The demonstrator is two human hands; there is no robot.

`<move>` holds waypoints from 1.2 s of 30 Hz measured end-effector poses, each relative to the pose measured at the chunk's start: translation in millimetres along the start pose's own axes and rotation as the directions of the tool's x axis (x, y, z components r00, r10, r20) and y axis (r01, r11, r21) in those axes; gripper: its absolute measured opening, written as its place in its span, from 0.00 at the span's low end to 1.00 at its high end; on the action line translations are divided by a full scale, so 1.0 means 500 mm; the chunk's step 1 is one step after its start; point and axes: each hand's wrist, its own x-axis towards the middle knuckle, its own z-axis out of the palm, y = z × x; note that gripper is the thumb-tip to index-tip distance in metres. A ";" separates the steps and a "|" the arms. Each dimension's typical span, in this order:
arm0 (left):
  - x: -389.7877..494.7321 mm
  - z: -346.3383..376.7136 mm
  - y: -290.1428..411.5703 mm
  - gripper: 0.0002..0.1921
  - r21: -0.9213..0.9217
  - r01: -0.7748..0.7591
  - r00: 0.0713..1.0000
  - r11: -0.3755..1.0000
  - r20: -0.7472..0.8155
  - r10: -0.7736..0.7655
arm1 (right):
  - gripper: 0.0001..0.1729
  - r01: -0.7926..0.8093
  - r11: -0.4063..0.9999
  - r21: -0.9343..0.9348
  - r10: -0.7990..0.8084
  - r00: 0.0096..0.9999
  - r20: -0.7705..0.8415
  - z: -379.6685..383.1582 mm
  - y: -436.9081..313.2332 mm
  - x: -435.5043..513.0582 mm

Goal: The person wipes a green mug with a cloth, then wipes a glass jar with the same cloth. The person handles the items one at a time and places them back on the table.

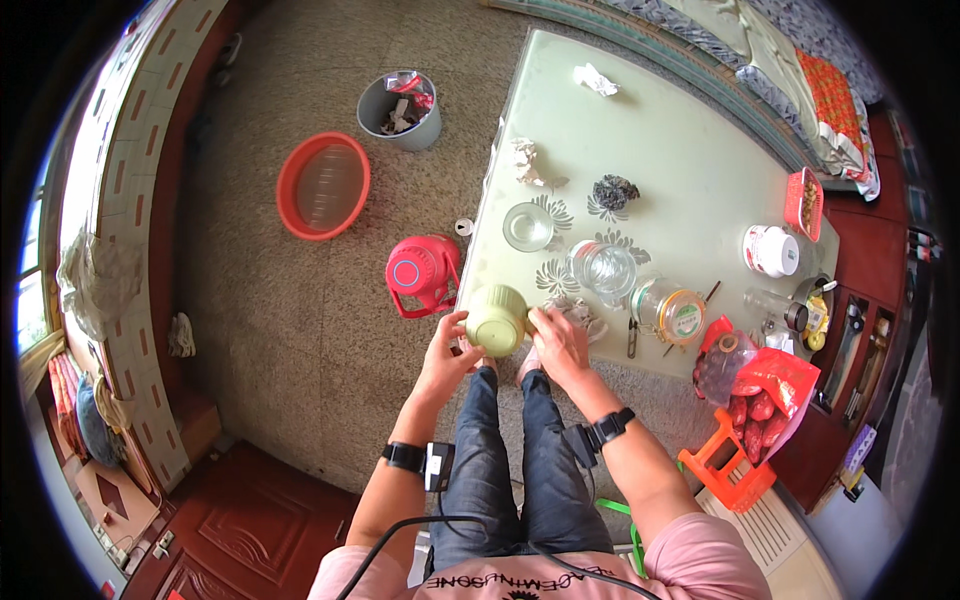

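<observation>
A light green ribbed pot with two small handles [495,324] is held between my hands at the near end of the table, its base turned up towards me. My left hand [444,358] grips the handle side on the left. On the other side, my right hand [561,343] has its fingers around the right handle. A crumpled greyish cloth [589,319] lies just beyond my right hand. Nearby on the table are a clear glass bowl [528,227], a clear glass jar [602,268] and a clip-top glass jar [667,311] with an orange seal.
A pink-red thermos jug [421,268] stands on the floor left of the table [645,135]. Farther off are a red basin [324,186] and a grey waste bin [400,112]. An orange plastic stool [727,465] and a red bag [772,390] are at the right.
</observation>
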 end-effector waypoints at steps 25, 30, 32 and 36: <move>-0.115 -0.146 -0.120 0.17 -0.862 0.151 0.974 0.483 0.048 -0.219 | 0.12 -0.339 0.875 0.345 0.253 0.929 0.271 0.101 -0.078 -0.092; -0.121 -0.152 -0.161 0.21 -0.902 0.156 0.962 0.402 0.046 -0.269 | 0.41 -0.249 0.968 0.025 0.229 0.923 0.308 0.084 -0.013 -0.129; -0.120 -0.132 -0.181 0.22 -0.914 0.159 0.975 0.374 0.084 -0.207 | 0.47 -0.188 0.967 -0.171 0.171 0.979 -0.114 0.076 0.040 -0.121; -0.120 -0.096 -0.222 0.23 -0.926 0.156 0.978 0.345 0.096 -0.187 | 0.44 -0.405 0.877 -0.257 0.439 0.894 0.090 0.124 0.104 -0.092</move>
